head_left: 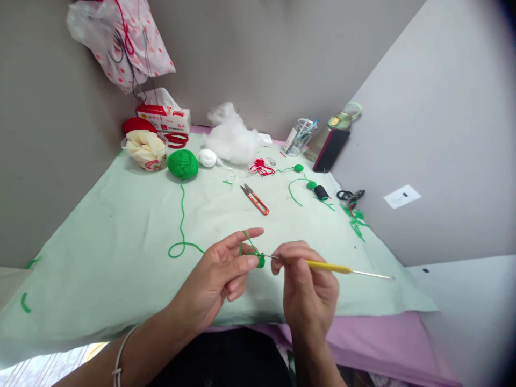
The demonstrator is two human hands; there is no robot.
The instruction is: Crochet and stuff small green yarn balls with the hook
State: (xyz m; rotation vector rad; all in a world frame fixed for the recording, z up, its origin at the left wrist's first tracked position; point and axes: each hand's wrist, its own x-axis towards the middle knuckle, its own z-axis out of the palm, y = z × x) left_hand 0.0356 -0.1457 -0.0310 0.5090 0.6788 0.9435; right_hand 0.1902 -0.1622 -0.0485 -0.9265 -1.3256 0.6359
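Between the thumb and fingers of my left hand point(223, 274) is a small green crochet piece point(261, 260). Green yarn passes over its raised index finger and trails across the cloth to a green yarn ball point(183, 164). My right hand point(308, 282) grips a crochet hook point(328, 266) by its yellow handle. One metal end of the hook meets the crochet piece; the other sticks out to the right. Orange thread snips point(255, 200) lie on the cloth beyond my hands.
A pale green cloth point(133, 226) covers the table. Along the back stand a tissue box point(165, 118), white stuffing point(231, 134), a clear cup point(299, 137), a bottle point(325, 141) and a propped phone point(332, 150). Green yarn scraps point(355, 219) and a black thread spool point(321, 193) lie at right.
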